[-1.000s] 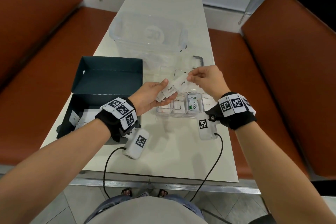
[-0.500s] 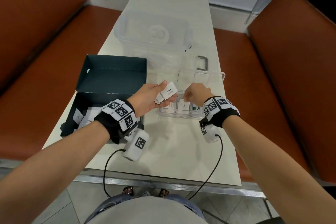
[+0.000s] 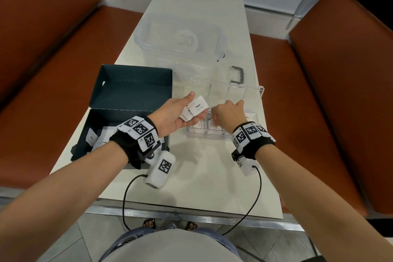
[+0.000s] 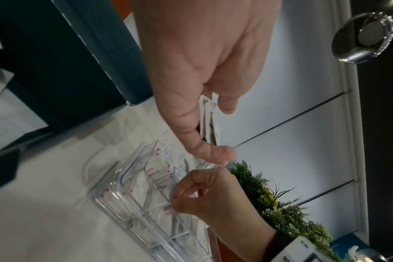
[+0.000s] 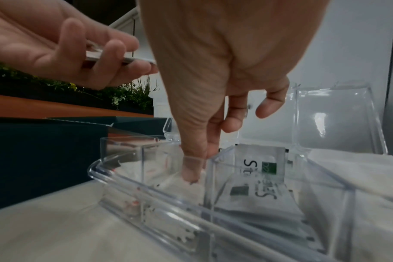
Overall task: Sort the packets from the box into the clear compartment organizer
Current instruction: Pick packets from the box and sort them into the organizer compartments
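- The white table (image 3: 191,187) runs away from the person between two brown benches (image 3: 340,91) and carries everything below.
- A big clear plastic tub (image 3: 180,36) sits at the far middle of the table, with a dark handle (image 3: 238,74) lying just beyond the organizer.
- The dark teal box (image 3: 131,87) lies open at the left of the table, lid flap standing up at the back; loose white packets (image 3: 93,136) lie in its tray, partly hidden behind the left wrist.
- The clear compartment organizer (image 3: 196,135) stands just to the right of the box, its lid (image 3: 236,91) tipped up at the rear. In the right wrist view, a sachet with a green square (image 5: 258,159) stands upright in one compartment, next to the one the fingers are in; others hold white packets with red print (image 4: 155,170).
- The left hand (image 3: 176,115) hovers palm up above the organizer's left end, fingers loosely curled under a small fan of packets, thumb extended beside them.
- The right hand (image 3: 225,115) reaches down into a middle compartment, thumb and forefinger (image 5: 191,168) pressed together at its floor on a white packet (image 5: 175,179); the other fingers are curled above.
- The top packet (image 3: 198,107) in the left hand's fan reads "Pepper".
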The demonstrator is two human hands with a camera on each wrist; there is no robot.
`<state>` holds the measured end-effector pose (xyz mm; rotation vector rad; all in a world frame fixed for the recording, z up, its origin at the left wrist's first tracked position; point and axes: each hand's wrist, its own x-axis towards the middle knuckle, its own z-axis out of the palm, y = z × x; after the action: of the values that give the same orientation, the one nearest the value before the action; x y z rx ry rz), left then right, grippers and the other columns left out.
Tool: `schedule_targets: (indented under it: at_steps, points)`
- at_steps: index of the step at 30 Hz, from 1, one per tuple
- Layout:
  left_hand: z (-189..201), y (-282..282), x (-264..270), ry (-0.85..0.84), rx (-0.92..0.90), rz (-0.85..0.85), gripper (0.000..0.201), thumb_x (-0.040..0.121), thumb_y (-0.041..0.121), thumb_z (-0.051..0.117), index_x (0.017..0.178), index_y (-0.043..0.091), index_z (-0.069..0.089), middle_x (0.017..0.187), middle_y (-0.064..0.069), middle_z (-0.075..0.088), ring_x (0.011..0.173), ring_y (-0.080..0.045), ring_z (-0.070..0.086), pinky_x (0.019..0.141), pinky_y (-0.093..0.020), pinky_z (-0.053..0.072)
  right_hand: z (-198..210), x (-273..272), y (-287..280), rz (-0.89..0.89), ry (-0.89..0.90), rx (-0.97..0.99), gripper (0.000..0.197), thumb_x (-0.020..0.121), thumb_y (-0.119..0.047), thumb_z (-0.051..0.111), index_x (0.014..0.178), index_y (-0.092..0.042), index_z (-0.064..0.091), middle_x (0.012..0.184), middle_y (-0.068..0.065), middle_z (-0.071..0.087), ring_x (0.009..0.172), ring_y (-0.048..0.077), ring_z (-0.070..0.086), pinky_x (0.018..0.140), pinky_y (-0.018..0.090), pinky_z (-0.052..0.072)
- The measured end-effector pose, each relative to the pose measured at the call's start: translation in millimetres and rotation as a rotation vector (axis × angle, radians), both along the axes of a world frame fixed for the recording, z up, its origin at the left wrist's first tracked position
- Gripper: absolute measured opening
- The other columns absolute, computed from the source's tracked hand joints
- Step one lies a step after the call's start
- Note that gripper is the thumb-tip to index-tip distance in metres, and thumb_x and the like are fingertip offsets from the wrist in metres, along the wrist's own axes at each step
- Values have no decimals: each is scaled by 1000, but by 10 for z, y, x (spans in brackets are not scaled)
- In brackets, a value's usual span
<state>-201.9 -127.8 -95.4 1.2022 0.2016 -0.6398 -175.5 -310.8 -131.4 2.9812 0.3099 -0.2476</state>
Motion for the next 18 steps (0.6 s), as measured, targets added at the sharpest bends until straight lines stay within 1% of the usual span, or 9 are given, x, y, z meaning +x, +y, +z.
schedule_targets:
  at_steps: [3,5,7,9,11,13,15,16,18]
  points:
    - [31,-2,8,64,-73,-4,55,99,46,45,117,-4,59,113,-22,69,95,-25,68,72,-26,58,-21,-36,41,-9,32,-47,17,90,-16,56,98,-24,69,93,-2,67,99,22,52,93,46,29]
    - [47,0,13,99,-112,-9,53,102,43,40,119,-4,58,116,-23,68,97,-26,68,76,-28,58,-38,-55,53,-27,41,-41,20,91,-16,52,99,-25,69,94,-3,67,99,21,52,95,46,28]
    - [64,5,10,120,-151,-6,47,104,31,35,122,-7,56,119,-25,66,99,-27,68,80,-31,57,-37,-73,37,-15,25,-38,20,92,-18,52,99,-25,69,92,-4,67,98,21,52,95,45,28]
    - [72,24,5,128,-182,8,41,100,16,33,125,-10,52,120,-27,64,104,-29,67,85,-34,56,-23,-85,-1,-12,-25,-15,20,93,-19,52,100,-27,69,91,-5,68,98,21,53,91,43,28]
    - [68,43,2,132,-200,15,36,98,5,31,126,-9,49,120,-29,63,108,-32,66,86,-37,57,26,-93,-49,-68,-155,172,20,96,-22,50,102,-27,69,92,-5,69,95,20,55,84,37,28]
    - [54,48,1,132,-200,5,36,94,-5,29,124,-9,49,120,-29,64,109,-33,66,85,-37,58,141,-107,-62,-186,-268,547,20,96,-27,52,104,-23,70,91,-4,71,85,15,59,78,28,35]
    - [38,41,-2,110,-183,-23,37,91,-12,27,121,-11,49,120,-28,63,109,-34,66,85,-37,58,246,-133,-23,-246,-245,888,23,94,-32,56,107,-20,70,90,-2,73,76,6,60,70,14,42]
    - [32,22,-3,94,-170,-43,37,91,-14,27,120,-11,50,121,-28,63,109,-34,66,85,-38,58,294,-164,-2,-256,-185,971,26,92,-36,58,110,-20,69,89,-3,72,75,6,61,69,13,44]
    - [24,6,-15,67,-147,-66,37,90,-18,29,118,-11,52,121,-28,61,109,-35,66,86,-39,58,333,-225,55,-251,-71,1028,25,87,-35,65,108,-22,71,85,-5,71,74,9,64,72,21,52]
